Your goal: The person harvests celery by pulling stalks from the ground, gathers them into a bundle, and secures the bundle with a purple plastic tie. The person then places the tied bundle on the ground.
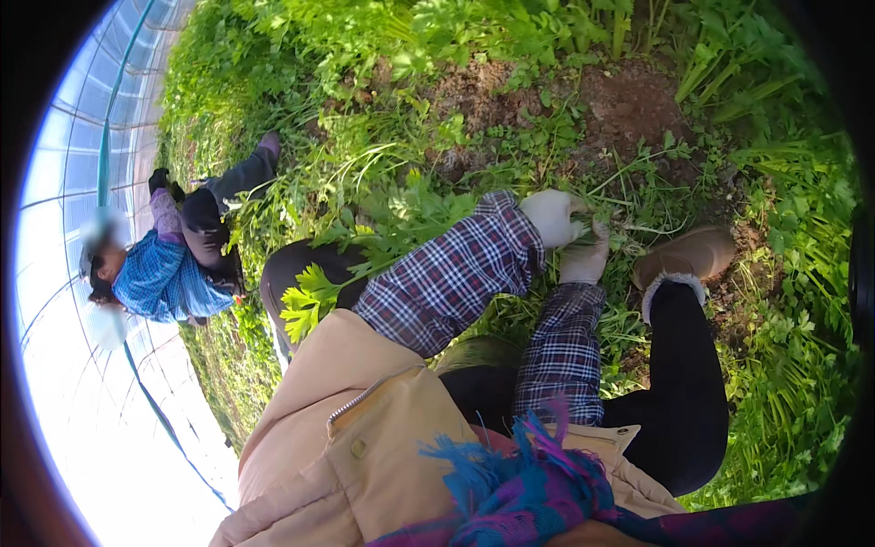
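My left hand (552,217), in a pale glove, curls with its fingers together over some thin green stems (586,234). Just below it, my right hand (585,256), also gloved, has its fingers bent upward against the same stems. The two hands nearly touch, close to the ground, and their fingertips partly hide what is between them. Leafy celery stalks (417,215) lie left of my hands, partly behind my left forearm. One bright celery leaf (311,301) shows over my left knee. Loose grassy weeds (632,236) lie right of the fingertips.
My brown boot (683,256) stands right of my hands. Bare soil (629,102) shows ahead, with standing celery plants (724,61) beyond and along the right. At left, another person in a blue checked top (171,273) sits low among the plants, near the greenhouse's plastic wall (75,164).
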Demonstrator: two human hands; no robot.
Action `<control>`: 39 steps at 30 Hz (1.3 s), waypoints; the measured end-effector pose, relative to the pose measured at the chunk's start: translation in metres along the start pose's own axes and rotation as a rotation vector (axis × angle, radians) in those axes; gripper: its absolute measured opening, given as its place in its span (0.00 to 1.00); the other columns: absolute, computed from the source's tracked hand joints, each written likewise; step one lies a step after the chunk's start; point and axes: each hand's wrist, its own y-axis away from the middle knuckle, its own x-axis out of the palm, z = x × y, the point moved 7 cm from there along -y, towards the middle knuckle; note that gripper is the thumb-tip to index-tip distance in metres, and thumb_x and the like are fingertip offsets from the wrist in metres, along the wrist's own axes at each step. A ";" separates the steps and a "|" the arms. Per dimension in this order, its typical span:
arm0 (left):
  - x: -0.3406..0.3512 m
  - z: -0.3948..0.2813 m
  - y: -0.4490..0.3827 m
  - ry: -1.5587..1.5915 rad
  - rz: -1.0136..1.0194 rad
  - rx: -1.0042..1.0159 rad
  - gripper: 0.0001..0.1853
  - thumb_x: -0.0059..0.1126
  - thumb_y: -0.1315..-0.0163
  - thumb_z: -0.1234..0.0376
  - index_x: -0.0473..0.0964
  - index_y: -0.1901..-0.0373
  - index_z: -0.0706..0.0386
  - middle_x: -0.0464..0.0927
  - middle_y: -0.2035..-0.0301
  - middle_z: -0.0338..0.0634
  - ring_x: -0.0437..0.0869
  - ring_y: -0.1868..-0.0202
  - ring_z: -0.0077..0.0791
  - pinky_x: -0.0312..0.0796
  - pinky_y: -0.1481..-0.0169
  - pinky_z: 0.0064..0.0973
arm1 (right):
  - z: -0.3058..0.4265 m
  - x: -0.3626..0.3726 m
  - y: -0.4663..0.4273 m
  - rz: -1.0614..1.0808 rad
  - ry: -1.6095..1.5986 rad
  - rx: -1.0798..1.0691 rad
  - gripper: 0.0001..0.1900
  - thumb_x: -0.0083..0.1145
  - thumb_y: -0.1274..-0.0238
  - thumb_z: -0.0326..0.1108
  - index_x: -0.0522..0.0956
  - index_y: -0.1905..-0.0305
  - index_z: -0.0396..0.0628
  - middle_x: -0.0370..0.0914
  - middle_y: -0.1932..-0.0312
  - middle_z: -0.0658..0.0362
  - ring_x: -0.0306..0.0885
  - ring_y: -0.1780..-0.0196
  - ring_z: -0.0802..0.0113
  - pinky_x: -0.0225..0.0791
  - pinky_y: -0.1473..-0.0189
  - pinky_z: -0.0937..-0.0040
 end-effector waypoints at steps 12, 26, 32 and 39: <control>-0.091 0.064 -0.268 -1.167 -0.107 0.256 0.12 0.54 0.40 0.68 0.76 0.55 0.60 0.79 0.58 0.47 0.80 0.53 0.43 0.73 0.44 0.37 | 0.014 -0.041 -0.034 -0.029 -0.233 -0.004 0.10 0.60 0.33 0.34 0.78 0.52 0.42 0.78 0.63 0.58 0.79 0.60 0.61 0.74 0.43 0.55; -0.129 0.104 -0.327 -0.950 -0.003 -0.168 0.20 0.51 0.33 0.61 0.70 0.43 0.62 0.77 0.48 0.52 0.79 0.46 0.45 0.71 0.38 0.39 | 0.015 -0.057 -0.037 -0.141 -0.200 0.021 0.10 0.59 0.32 0.34 0.78 0.52 0.41 0.79 0.61 0.57 0.80 0.58 0.60 0.77 0.44 0.54; -0.125 0.104 -0.310 -0.878 0.033 -0.247 0.24 0.50 0.30 0.58 0.67 0.37 0.63 0.76 0.44 0.54 0.78 0.43 0.46 0.70 0.35 0.39 | 0.015 -0.057 -0.035 -0.093 -0.205 0.032 0.10 0.59 0.33 0.33 0.78 0.52 0.40 0.79 0.62 0.56 0.80 0.59 0.58 0.78 0.45 0.53; -0.045 0.122 -0.137 -0.390 0.324 -0.597 0.29 0.49 0.26 0.55 0.65 0.31 0.65 0.74 0.39 0.57 0.78 0.39 0.47 0.70 0.31 0.40 | 0.002 -0.036 -0.035 -0.184 -0.226 0.051 0.14 0.62 0.34 0.33 0.77 0.49 0.38 0.79 0.64 0.56 0.80 0.59 0.61 0.76 0.47 0.58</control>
